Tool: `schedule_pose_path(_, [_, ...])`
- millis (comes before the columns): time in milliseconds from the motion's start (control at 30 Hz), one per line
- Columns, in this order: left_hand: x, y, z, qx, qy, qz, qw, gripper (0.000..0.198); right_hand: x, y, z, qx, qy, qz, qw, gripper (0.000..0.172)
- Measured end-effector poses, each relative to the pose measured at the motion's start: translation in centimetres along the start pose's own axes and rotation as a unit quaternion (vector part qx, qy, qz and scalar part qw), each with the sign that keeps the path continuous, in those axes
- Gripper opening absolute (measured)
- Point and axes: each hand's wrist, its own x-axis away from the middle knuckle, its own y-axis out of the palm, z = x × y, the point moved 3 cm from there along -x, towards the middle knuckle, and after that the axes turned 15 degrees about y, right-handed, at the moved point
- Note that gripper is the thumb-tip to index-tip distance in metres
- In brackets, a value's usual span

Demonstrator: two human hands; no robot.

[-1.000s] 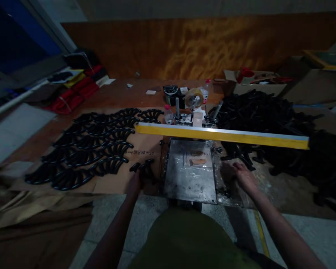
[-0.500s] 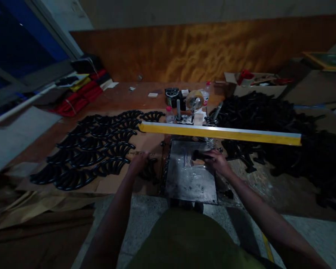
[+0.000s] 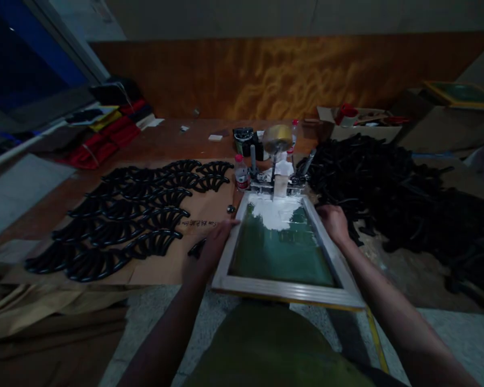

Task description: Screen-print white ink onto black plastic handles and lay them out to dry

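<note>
A screen printing frame (image 3: 236,283) lies lowered in front of me, with a pale metal rim and green mesh (image 3: 280,255). White ink (image 3: 276,212) is spread over the far part of the mesh. My left hand (image 3: 218,239) is closed at the frame's left rim, fingertips on its edge. At the right rim my right hand (image 3: 335,223) is curled, its fingers against the outer edge. The metal plate under the frame is hidden. A black curved piece (image 3: 197,247) lies beside my left hand.
Rows of black curved handles (image 3: 121,226) cover the cardboard (image 3: 201,207) on the left. A large heap of black pieces (image 3: 391,188) lies right. Behind the frame stand a clamp (image 3: 281,187), a red-capped bottle (image 3: 242,173), a tape roll (image 3: 277,138) and a dark tub (image 3: 242,141).
The frame has swung down from its raised, edge-on position over the plate. My right hand has left the black piece and moved to the right rim; my left hand has moved to the left rim.
</note>
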Motion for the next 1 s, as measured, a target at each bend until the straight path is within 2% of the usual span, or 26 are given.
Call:
schedule_pose_path(67, [1.6,0.4,-2.6,-0.011,-0.036,-0.008,0.999,0.032,-1.9,-0.9,-1.4,-0.005,-0.017,0.046,0.999,0.042])
schedule_pose_path(133, [2.5,1.3,-5.2,0.013,-0.071,-0.002,0.997,0.039,-3.3,-0.9,-4.6,-0.003,-0.084,0.056,0.995,0.053])
schedule_pose_path(200, [2.9,2.2,-7.4,0.046,-0.092,0.000,0.995,0.049,-4.3,0.0,-8.1,0.032,-0.130,0.014,0.991,0.053])
schedule_pose_path(267, [2.9,2.7,-8.9,0.064,-0.099,-0.004,0.993,0.053,-4.7,1.1,-10.6,0.089,-0.124,-0.053,0.987,0.036])
schedule_pose_path(333, [2.8,2.8,-9.8,0.061,-0.097,-0.007,0.993,0.053,-4.0,2.1,-11.6,0.137,-0.116,-0.101,0.979,0.023])
schedule_pose_path(400, [2.7,2.7,-10.0,0.054,-0.097,-0.011,0.994,0.053,-2.2,2.7,-11.7,0.157,-0.146,-0.118,0.970,0.020])
schedule_pose_path(533, [2.8,2.5,-9.8,0.058,-0.114,-0.004,0.992,0.054,2.3,2.5,-10.6,0.127,-0.283,-0.146,0.939,0.027])
schedule_pose_path(600, [2.8,2.4,-9.4,0.060,-0.125,0.003,0.990,0.053,3.1,2.1,-10.2,0.100,-0.320,-0.176,0.925,0.027])
schedule_pose_path(667, [2.9,2.5,-9.1,0.066,-0.133,0.006,0.989,0.052,2.7,1.9,-10.2,0.076,-0.305,-0.190,0.930,0.026])
schedule_pose_path(767, [3.0,2.4,-8.5,0.073,-0.140,0.006,0.987,0.054,2.0,2.2,-10.4,0.052,-0.263,-0.142,0.953,0.022])
schedule_pose_path(833, [3.1,2.4,-8.2,0.066,-0.140,0.004,0.988,0.055,2.8,2.6,-10.3,0.037,-0.278,-0.107,0.954,0.026])
schedule_pose_path(933, [3.1,2.4,-7.8,0.059,-0.129,0.006,0.990,0.055,4.4,2.7,-9.7,0.020,-0.321,-0.121,0.939,0.028])
schedule_pose_path(1000, [3.0,2.3,-7.4,0.058,-0.126,0.004,0.990,0.055,4.1,2.2,-9.7,0.018,-0.313,-0.134,0.940,0.025])
